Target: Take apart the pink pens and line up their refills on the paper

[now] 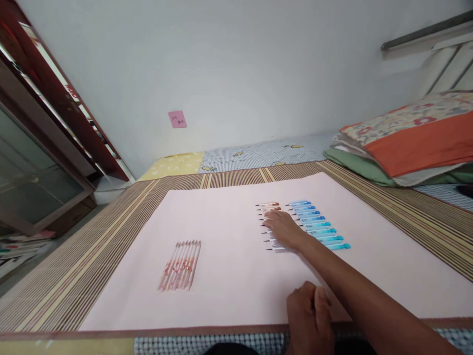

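My right hand [283, 227] reaches over a row of slim white pens with brown ends [273, 204], its fingertips resting on the upper ones. The fingers look slightly apart and bent down, and the palm hides much of this row; dark pen tips show at its left. Just right of the hand lies a column of white pens with blue to turquoise ends [321, 224], partly covered by my forearm. Closed in a fist, my left hand [310, 315] rests at the near edge of the pale pink sheet [229, 281], apart from the pens.
A bundle of clear pens with reddish patterns [181, 266] lies side by side at the sheet's left. Beneath the sheet is a striped mat [99, 251]. Folded bedding [417, 133] is stacked at right. A pink note [177, 119] hangs on the wall.
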A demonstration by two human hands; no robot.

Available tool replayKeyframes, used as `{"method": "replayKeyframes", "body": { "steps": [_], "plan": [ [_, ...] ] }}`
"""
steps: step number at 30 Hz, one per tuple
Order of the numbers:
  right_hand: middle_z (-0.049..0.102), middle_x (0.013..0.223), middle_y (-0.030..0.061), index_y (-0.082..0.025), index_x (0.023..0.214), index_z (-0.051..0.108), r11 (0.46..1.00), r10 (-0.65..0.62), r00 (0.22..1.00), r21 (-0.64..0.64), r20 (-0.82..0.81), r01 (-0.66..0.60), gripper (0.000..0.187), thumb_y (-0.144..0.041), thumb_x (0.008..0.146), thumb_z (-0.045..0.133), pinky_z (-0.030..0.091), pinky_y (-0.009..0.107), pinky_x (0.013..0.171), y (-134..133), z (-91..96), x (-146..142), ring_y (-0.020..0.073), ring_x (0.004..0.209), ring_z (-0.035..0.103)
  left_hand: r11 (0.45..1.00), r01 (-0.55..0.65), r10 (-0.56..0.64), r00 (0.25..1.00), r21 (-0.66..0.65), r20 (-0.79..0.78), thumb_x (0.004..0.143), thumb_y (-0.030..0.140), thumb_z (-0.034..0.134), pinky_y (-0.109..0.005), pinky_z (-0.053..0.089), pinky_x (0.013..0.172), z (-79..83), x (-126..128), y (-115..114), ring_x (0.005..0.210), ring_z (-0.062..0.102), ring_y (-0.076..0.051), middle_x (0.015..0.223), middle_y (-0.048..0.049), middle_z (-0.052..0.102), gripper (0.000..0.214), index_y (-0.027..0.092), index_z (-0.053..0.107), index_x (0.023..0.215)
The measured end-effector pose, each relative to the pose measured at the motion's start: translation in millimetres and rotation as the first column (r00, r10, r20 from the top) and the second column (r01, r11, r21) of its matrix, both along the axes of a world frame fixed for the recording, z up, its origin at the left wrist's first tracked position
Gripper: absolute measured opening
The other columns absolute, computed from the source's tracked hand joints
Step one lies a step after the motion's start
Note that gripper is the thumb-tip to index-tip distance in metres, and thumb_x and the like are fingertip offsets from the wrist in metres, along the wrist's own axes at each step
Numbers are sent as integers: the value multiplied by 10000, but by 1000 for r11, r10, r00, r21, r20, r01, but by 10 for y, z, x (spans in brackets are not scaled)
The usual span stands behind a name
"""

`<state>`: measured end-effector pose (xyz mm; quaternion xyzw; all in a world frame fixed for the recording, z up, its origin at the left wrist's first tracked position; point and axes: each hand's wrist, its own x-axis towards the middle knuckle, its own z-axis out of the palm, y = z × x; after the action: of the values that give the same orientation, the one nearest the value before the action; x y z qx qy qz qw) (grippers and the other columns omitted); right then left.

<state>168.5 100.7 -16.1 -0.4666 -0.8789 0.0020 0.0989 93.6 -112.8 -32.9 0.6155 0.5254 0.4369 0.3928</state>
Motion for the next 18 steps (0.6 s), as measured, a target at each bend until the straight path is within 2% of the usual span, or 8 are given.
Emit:
{"method": "replayKeyframes", "body": {
  "steps": [9,13,15,18],
  "plan": [
    [639,1447,89,-241,1171,766,999,-34,999,-8,-17,34,423,-68,860,538,336,465,1170,-4,-10,20,281,1419,471,1000,13,-13,1000,12,20,1080,496,242,-339,402,730,20,-16,6,784,600,-209,767,-61,674,544,211,628,824],
    [670,1401,68,-246,1137,767,999,-45,998,4,-52,45,402,-61,866,535,370,389,1140,-6,37,23,230,1351,531,1000,25,-25,1000,2,12,1083,489,236,-343,395,744,38,-19,2,771,599,-204,751,-55,660,545,206,624,825],
    [687,1369,65,-241,1149,761,995,-94,992,17,-82,95,415,-53,882,504,398,351,1104,1,72,84,211,1291,572,1000,1,-1,1000,-4,-2,1083,491,237,-348,391,759,27,-9,-5,792,601,-209,762,-58,663,546,205,622,823],
    [722,1278,120,-181,1224,737,963,-259,956,40,-138,266,450,-59,914,435,449,364,1020,13,121,271,248,1180,629,1000,-23,23,1000,-11,10,1083,487,252,-348,390,767,-9,15,-13,808,607,-212,778,-61,671,535,206,625,822]
  ]
}}
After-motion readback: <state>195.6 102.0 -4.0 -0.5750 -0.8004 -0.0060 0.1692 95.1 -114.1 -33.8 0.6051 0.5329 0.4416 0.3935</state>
